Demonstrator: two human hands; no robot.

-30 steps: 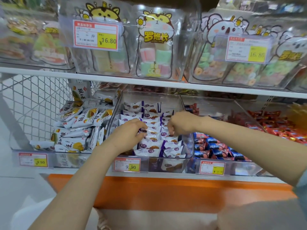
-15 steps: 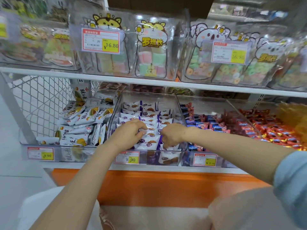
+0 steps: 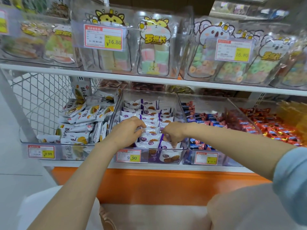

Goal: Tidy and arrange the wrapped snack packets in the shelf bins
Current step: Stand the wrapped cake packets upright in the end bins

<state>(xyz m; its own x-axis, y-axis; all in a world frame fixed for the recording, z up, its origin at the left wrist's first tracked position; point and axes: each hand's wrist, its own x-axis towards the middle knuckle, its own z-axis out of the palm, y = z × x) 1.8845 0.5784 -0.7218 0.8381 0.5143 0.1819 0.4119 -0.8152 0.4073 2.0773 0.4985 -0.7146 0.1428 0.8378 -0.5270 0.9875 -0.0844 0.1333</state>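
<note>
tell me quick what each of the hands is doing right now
left hand: pinching a white-and-purple packet mid-row
right hand: fingers curled round a front-row packet

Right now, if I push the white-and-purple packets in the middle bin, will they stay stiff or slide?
The white-and-purple packets look puffy and glossy, so they are probably light and slippery. They stand overlapped in rows, so a push likely tips several together. Wrapper edges would probably flex.

An orange panel sits low, and what seems white wire mesh stands left.
</note>
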